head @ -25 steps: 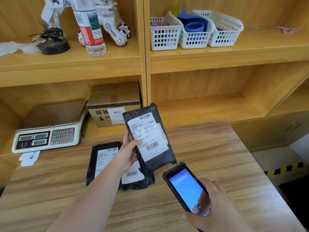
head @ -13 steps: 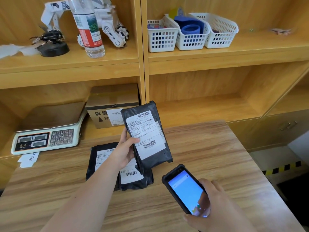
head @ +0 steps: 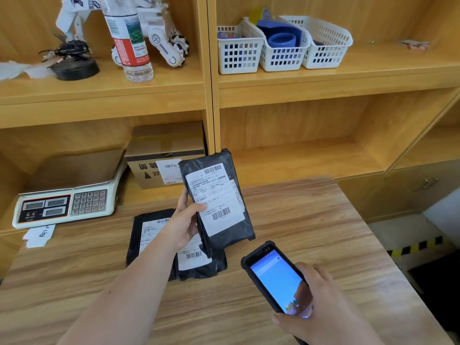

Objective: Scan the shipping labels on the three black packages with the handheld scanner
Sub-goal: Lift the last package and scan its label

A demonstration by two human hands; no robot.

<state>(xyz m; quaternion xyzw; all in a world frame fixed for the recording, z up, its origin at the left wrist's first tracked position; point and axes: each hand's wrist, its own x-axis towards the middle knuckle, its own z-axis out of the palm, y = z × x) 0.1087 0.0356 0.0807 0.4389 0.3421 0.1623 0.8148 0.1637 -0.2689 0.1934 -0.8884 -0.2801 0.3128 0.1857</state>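
a person's left hand (head: 185, 224) holds a black plastic-wrapped package (head: 217, 200) raised above a light wood-grain surface (head: 311, 220), its white shipping label (head: 216, 196) facing the camera. the fingers are closed around the package's left edge, thumb pressed on the label. just below and behind those fingers, two more black packages with white labels (head: 174, 250) lie flat on the surface, overlapping. the right hand (head: 317, 305) grips a black handheld scanner with a lit blue screen (head: 275, 276), fingers wrapped around its lower right side, its top end aimed toward the raised package, not touching it.
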